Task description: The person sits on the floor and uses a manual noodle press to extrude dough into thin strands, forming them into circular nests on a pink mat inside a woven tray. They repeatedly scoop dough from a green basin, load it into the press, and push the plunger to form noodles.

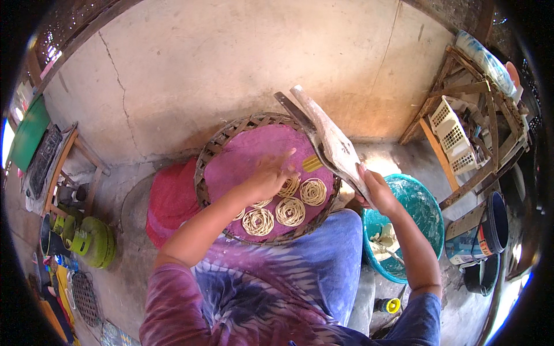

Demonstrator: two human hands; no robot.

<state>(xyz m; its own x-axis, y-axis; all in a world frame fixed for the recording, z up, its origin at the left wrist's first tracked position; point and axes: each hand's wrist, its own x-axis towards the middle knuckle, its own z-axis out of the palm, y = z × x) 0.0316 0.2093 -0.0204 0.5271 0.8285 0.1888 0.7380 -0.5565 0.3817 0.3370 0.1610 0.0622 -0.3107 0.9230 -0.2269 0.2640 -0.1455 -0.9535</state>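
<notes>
A wooden press [337, 151] with two long, flour-whitened arms slants over the right side of a round woven basket [202, 190]. My right hand [376, 188] is closed around its near end. From the press's middle a yellow cylinder [312, 163] sticks out toward my left hand [272, 175], whose fingers are spread and hold nothing. That hand hovers over the pink cloth [236, 150] lining the basket. Several flat coils of pale dough strands, such as one noodle coil [258, 222], lie on the cloth; my left hand and forearm partly hide some of them.
A teal basin [437, 225] with pale dough [384, 242] stands at right, below my right forearm. Farther right are dark buckets [495, 222] and a wooden rack [427, 130] with a white plastic basket [453, 132]. Green gas cylinders [95, 242] stand left; a cracked wall [231, 63] rises behind.
</notes>
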